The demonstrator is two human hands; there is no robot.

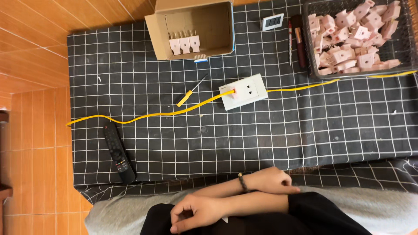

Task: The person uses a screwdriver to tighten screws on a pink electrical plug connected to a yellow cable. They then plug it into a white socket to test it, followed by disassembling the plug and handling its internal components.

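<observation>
**Barely started: three plugs boxed, a basketful waiting**

So far, by the look of things, only a small share of the work is behind you. The cardboard box (191, 28) lying on its side at the top of the checked cloth (305, 130) holds just three pink plug pieces (184, 43), lined up side by side with their prongs up. The wire basket (407, 41) at the top right is well filled with a loose heap of the same pink pieces (348, 39), so I judge most of the lot remains to be handled.

One pink plug (234, 92) sits in the white socket block (244, 91) in the middle of the cloth, with the yellow cable (143, 116) running out both sides. Just left of it lies a small yellow-handled screwdriver (190, 92), touching nothing but the cloth. A black remote (118, 152) rests at the left edge, a small white display (272, 21) and two pens (297, 39) at the top, beside the basket.

Your hands hold nothing. Your arms are crossed in your lap: the left hand (276, 179) rests loosely curled on the other forearm, and the right hand (191, 213) lies half closed, empty, against your dark clothing. Both are well apart from the socket block and the basket.
</observation>
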